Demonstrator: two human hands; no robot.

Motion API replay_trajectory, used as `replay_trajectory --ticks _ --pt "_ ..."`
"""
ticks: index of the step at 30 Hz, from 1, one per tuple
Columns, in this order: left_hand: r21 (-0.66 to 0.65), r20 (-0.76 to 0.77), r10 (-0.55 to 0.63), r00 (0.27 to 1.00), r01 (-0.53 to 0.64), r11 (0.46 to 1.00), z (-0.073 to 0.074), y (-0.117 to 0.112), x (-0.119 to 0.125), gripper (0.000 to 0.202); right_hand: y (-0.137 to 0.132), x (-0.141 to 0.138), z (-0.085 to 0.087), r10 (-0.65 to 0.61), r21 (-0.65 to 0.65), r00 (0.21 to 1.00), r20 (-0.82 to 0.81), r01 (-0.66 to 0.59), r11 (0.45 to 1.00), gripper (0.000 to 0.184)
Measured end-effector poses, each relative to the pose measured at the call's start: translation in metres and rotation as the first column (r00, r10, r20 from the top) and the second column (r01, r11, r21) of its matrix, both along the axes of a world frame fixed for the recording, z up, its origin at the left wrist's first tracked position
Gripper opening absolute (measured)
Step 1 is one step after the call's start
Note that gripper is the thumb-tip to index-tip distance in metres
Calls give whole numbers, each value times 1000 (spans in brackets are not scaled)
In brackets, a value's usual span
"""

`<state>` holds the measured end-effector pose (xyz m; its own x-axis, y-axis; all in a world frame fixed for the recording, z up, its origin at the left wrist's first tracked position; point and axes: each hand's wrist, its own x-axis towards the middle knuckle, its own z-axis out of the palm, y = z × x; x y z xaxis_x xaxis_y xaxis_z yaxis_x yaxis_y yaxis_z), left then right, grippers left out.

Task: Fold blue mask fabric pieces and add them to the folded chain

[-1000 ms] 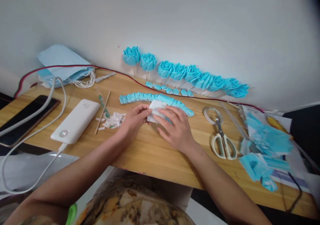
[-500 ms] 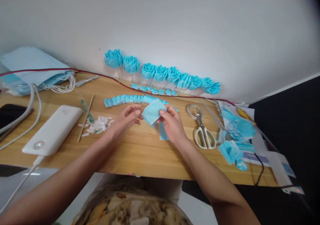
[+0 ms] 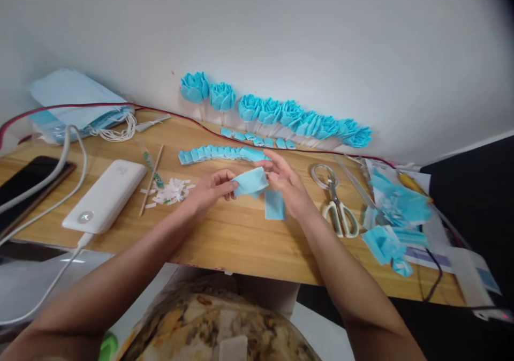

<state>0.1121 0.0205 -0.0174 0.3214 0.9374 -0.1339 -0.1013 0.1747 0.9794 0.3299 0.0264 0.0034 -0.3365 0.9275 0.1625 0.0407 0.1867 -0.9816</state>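
Note:
A folded light-blue square of non-woven fabric [image 3: 250, 182] is pinched at its left end between the thumb and fingers of my left hand [image 3: 214, 188]. My right hand [image 3: 289, 187] is at the square's right end, its fingers apart and stretched out; whether the thumb touches the cloth I cannot tell. Another flat blue fabric piece [image 3: 274, 205] lies on the table under my right hand. Behind my hands a row of folded blue petals [image 3: 211, 153] overlaps in a line. Several smaller folded pieces [image 3: 257, 140] lie farther back.
Blue fabric roses [image 3: 249, 108] on sticks lean along the wall. Scissors [image 3: 339, 216] and a tape roll [image 3: 324, 176] lie right, beside blue scraps [image 3: 385, 243]. White paper bits [image 3: 173, 190], a wooden stick [image 3: 151, 180], a power bank [image 3: 105, 196] and a phone [image 3: 34, 189] lie left.
My left hand has taken hold of the fabric square's left end. My right hand has loosened its pinch and spread its fingers. The square looks folded narrower, and the view has shifted left.

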Motion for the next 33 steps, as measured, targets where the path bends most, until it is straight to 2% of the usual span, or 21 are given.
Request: replay_trajectory --ticks 2,5,7,8,10,13,15,19,22,33 --pt "29 -68 -66 996 68 997 2 -3 1 25 -3 1 7 -14 158 986 167 -13 987 44" --pt "38 -99 -114 988 119 992 5 -6 5 25 -9 -4 9 -65 380 912 405 -103 919 26" --pt "33 -108 -118 987 123 992 7 -6 6 27 -12 -10 6 -126 454 871 476 -120 883 12" --pt "30 -113 -110 988 114 993 8 -6 7 28 -13 -12 4 -156 461 862 482 -98 882 9" --pt "25 -131 -90 987 94 995 10 -6 7 30 -13 -16 0 -204 422 870 450 -6 907 11" --pt "42 -165 -82 983 91 995 13 -7 6 34 -11 -17 -4 -222 280 917 330 129 951 8" --pt "67 -174 -74 982 87 994 14 -8 6 34 -10 -16 -4 -188 174 947 261 145 974 9" --pt "62 -176 -42 983 54 997 13 -8 7 30 -7 -12 -2 -87 15 980 179 86 996 19" --pt "42 -178 -41 983 49 998 12 -7 7 27 -6 -10 -1 -71 -1 983 167 72 997 24" --pt "86 -197 -51 979 69 994 9 -7 7 27 -6 -14 -4 -128 6 971 202 130 992 17"
